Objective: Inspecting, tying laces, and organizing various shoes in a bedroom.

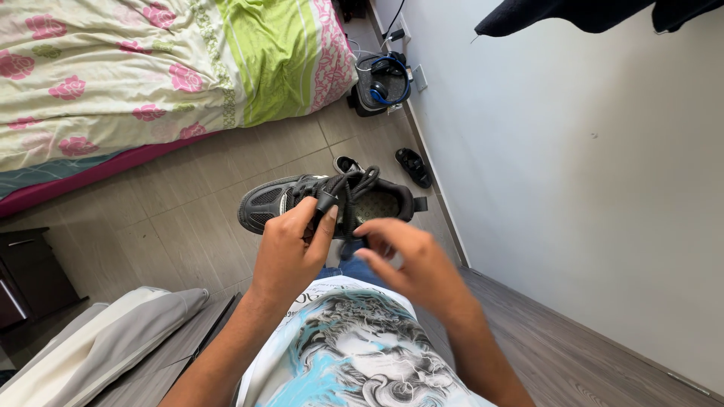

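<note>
A black sneaker [275, 202] with thick black laces is held up in front of me, toe pointing left, above the tiled floor. My left hand [290, 252] grips its near side, thumb and fingers pinching a black lace [341, 190] by its tip. My right hand [407, 260] is at the shoe's heel side, fingers curled near the laces; whether it grips one is hidden. Below the hands shows my white and blue printed shirt [354, 347].
A bed with a floral and green cover [151, 68] fills the upper left. By the white wall lie two small black shoes [413, 166] and a dark bag with blue headphones [381, 83]. Grey fabric [113, 339] lies lower left, beside a dark cabinet [30, 279].
</note>
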